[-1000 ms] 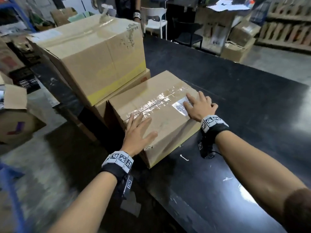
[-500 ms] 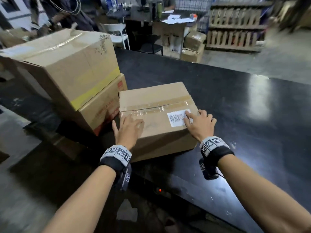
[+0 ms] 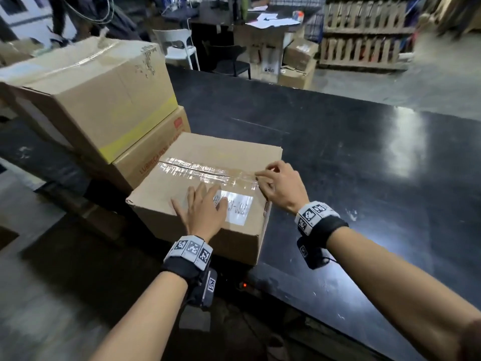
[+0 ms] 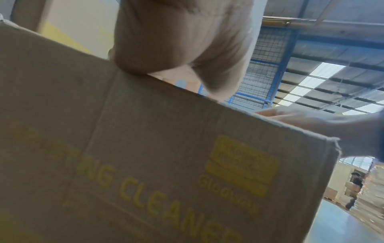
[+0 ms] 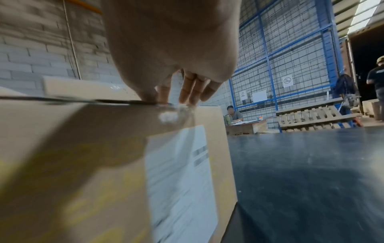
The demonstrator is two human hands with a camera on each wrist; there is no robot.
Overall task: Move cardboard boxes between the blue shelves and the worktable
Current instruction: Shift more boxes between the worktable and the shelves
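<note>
A small taped cardboard box [image 3: 221, 155] with a white label sits near the front edge of the black worktable [image 3: 351, 165]. My left hand [image 3: 200, 207] lies flat on its top, fingers spread over the label's left end. My right hand [image 3: 276, 183] rests its bent fingertips [image 5: 187, 98] on the tape seam at the top's right edge. The left wrist view shows the box's side [image 4: 145, 164] printed with yellow letters and my palm [image 4: 176, 41] on its upper edge. Just left of it, a large box [image 3: 99, 100] is stacked on a lower box [image 3: 156, 157].
Beyond the table stand a white chair [image 3: 179, 48], a dark chair [image 3: 226, 58], floor boxes [image 3: 299, 61] and wooden pallets [image 3: 364, 29]. Blue wire-mesh racking [image 5: 280, 57] rises behind a seated person [image 5: 234, 113]. The table's right half is bare.
The small box has turned and now sits squarer to me. My left hand slid right onto the label. My right hand moved up to the tape seam, fingers now bent.
</note>
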